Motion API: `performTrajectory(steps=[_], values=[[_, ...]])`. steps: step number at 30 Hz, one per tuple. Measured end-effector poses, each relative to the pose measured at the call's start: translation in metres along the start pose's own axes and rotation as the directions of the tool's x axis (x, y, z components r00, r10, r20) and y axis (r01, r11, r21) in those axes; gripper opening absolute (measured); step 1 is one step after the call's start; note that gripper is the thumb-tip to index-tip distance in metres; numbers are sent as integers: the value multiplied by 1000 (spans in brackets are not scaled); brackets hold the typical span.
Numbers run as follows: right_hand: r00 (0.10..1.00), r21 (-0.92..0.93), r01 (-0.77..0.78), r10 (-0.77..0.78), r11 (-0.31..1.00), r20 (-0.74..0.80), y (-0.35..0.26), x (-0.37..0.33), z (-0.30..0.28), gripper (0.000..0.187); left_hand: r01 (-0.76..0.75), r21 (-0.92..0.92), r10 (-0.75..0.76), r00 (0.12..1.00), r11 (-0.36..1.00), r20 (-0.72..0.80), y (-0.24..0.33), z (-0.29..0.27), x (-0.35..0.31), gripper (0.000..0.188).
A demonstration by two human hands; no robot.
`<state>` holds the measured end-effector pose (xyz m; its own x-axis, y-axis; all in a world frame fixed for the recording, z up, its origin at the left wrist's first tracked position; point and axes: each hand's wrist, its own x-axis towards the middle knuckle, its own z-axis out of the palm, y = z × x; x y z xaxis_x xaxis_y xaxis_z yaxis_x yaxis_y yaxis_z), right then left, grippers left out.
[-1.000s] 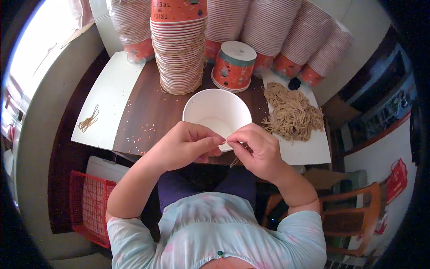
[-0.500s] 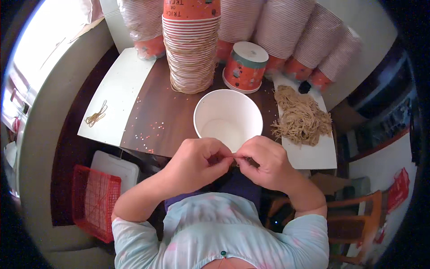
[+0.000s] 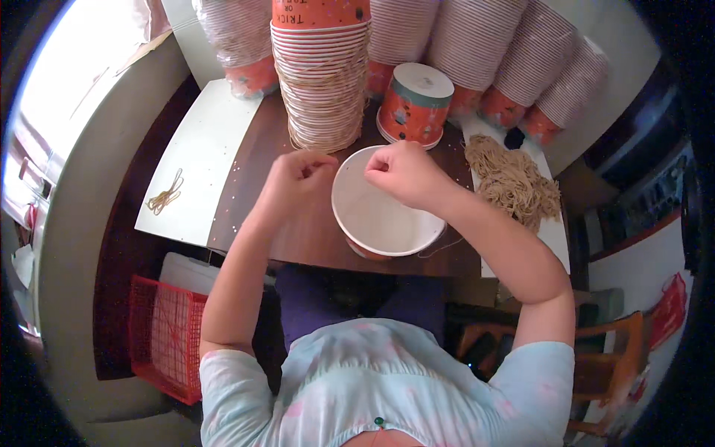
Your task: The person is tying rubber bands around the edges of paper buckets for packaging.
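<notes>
A white paper bowl (image 3: 376, 216) with an orange outside stands on the dark wooden table (image 3: 298, 238) in front of me. My left hand (image 3: 298, 175) is at the bowl's far left rim, fingers pinched shut. Over the far rim, my right hand (image 3: 402, 171) is closed in the same pinch. A thin tan string (image 3: 441, 248) trails off the bowl's near right side under my right forearm; between the hands it is too thin to make out.
A tall stack of orange paper cups (image 3: 320, 89) rises behind the bowl, an upturned cup (image 3: 414, 100) beside it, wrapped cup stacks (image 3: 484, 45) behind. A pile of tan strings (image 3: 514, 179) lies right; a small bundle (image 3: 165, 197) on the white sheet (image 3: 205, 141). Red basket (image 3: 167, 335), wooden chair (image 3: 618, 357).
Both hands were pinched together at the bowl's near rim. They have moved away from me and drawn apart, and now sit at the far rim.
</notes>
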<state>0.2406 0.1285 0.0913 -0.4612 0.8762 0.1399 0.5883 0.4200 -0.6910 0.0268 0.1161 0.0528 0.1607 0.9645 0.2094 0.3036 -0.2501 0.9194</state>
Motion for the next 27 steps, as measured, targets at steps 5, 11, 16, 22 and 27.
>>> performTrajectory(steps=[5, 11, 16, 22, 27], values=[[999, -108, -15, 18, 994, 29, 16, 14, 15, 15, 5, 28, -8, 995, 1000, 96, -22, 4, 10, 20], [999, -82, -5, 3, 997, -33, 17, 19, 20, 13, 66, 0, -65, 987, 998, 147, -23, 6, 18, 20], [1000, -133, -22, 21, 991, -11, 17, 22, 22, 14, 46, -9, -44, 987, 999, 152, -24, 8, 18, 21], [999, -109, -6, 0, 994, -54, 17, 24, 25, 12, 51, 7, -52, 984, 999, 169, -27, 8, 19, 22], [998, -135, -25, 17, 991, -54, 16, 25, 27, 12, 78, 10, -79, 980, 997, 183, -26, 8, 20, 22]])
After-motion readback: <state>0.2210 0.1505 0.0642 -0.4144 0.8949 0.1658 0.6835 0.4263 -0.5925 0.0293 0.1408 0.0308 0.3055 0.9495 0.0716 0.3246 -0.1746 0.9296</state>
